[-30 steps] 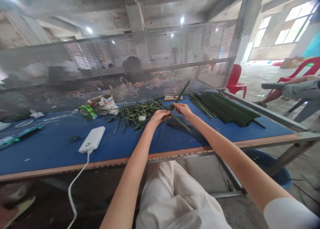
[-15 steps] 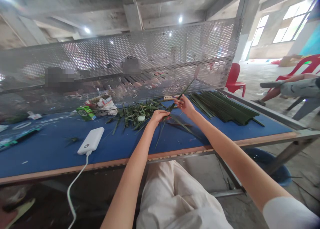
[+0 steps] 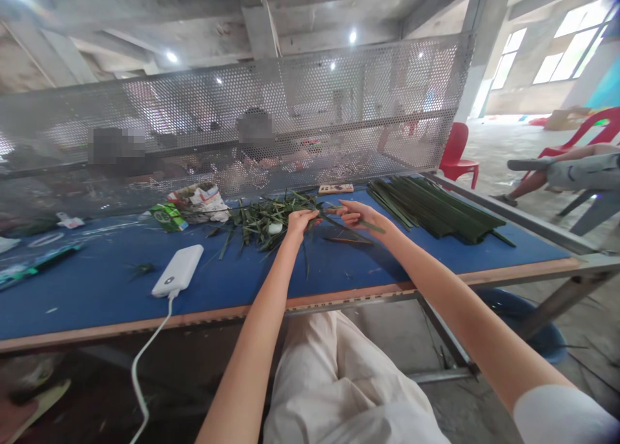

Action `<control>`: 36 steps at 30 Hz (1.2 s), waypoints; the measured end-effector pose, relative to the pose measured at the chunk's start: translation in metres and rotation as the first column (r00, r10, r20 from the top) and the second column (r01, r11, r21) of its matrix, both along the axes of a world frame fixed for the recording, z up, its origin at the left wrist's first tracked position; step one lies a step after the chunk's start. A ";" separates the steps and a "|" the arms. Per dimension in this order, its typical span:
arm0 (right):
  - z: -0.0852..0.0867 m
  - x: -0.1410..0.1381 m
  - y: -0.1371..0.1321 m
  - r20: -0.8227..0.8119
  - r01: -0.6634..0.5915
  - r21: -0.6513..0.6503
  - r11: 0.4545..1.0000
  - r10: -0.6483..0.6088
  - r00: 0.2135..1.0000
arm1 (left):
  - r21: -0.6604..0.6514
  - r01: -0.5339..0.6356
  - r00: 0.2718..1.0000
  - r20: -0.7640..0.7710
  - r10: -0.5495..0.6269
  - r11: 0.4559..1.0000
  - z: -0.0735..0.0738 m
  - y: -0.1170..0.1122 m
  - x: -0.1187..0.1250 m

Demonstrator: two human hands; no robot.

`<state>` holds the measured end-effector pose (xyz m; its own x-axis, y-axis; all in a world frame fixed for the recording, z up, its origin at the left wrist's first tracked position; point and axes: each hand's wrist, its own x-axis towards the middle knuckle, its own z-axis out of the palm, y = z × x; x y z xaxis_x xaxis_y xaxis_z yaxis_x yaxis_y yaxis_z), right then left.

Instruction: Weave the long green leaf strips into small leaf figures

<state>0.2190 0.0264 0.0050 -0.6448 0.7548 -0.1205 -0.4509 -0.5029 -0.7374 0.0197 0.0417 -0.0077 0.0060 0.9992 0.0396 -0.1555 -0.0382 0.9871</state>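
Left hand (image 3: 301, 223) curls closed around a narrow green leaf (image 3: 372, 225), and right hand (image 3: 355, 214), fingers stretched out, pinches it, right above the blue worktable (image 3: 97, 302)!

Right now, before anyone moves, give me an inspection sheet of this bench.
surface: blue table, wooden front edge, leaf scraps lying on it
job's things: loose pile of green leaves; stack of green strips
clutter: crumpled paper bag; green packet
hands: left hand grips a long green leaf; right hand at the same leaf
cables: white cable from power bank, hanging over the edge
surroundings: perforated metal screen; red chair
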 end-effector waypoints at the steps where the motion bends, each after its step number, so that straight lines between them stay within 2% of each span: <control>1: 0.000 -0.002 0.000 0.008 -0.032 -0.016 0.999 0.032 0.999 | 0.006 0.001 1.000 0.002 -0.001 1.000 0.000 0.000 0.000; 4: 0.000 -0.007 0.000 0.011 -0.090 -0.049 0.995 0.090 0.996 | 0.022 -0.003 1.000 0.000 0.003 1.000 -0.001 0.001 0.000; 7: 0.003 -0.010 0.000 -0.054 -0.049 -0.024 0.999 0.047 0.997 | 0.024 0.031 0.999 -0.016 -0.030 0.999 -0.002 0.001 0.001; 11: 0.006 -0.009 -0.001 -0.107 0.004 0.038 0.999 0.000 0.994 | 0.040 0.194 0.981 -0.026 -0.193 0.980 0.000 -0.001 0.005; 15: 0.004 -0.012 0.000 0.059 0.098 0.106 0.990 -0.104 0.993 | 0.081 0.286 0.958 -0.027 -0.285 0.955 0.004 -0.005 0.008; 19: -0.004 -0.018 0.003 0.306 0.187 0.300 0.935 -0.281 0.910 | 0.077 0.351 0.936 -0.066 -0.347 0.933 0.006 -0.011 0.009; 22: -0.011 -0.020 0.003 0.363 0.200 0.485 0.851 -0.404 0.839 | 0.076 0.379 0.923 -0.108 -0.370 0.922 0.006 -0.014 0.010; 26: -0.016 -0.022 0.004 0.320 0.253 0.669 0.699 -0.578 0.751 | 0.055 0.376 0.922 -0.118 -0.368 0.925 0.005 -0.014 0.010; 28: -0.017 -0.024 0.006 0.316 0.239 0.743 0.626 -0.642 0.699 | 0.024 0.347 0.932 -0.117 -0.342 0.938 0.004 -0.012 0.010; 30: -0.019 -0.028 0.008 0.302 0.185 0.833 0.521 -0.709 0.637 | -0.009 0.304 0.947 -0.108 -0.303 0.953 0.003 -0.010 0.010; 33: -0.020 -0.032 0.006 0.259 0.061 0.941 0.334 -0.823 0.506 | -0.034 0.231 0.969 -0.079 -0.233 0.972 0.001 -0.007 0.008; 34: -0.020 -0.032 0.004 0.248 0.016 0.957 0.289 -0.849 0.466 | -0.032 0.212 0.974 -0.073 -0.214 0.977 0.001 -0.006 0.008; 36: -0.020 -0.031 0.000 0.249 -0.082 0.968 0.236 -0.878 0.409 | -0.024 0.187 0.979 -0.073 -0.189 0.982 0.002 -0.006 0.007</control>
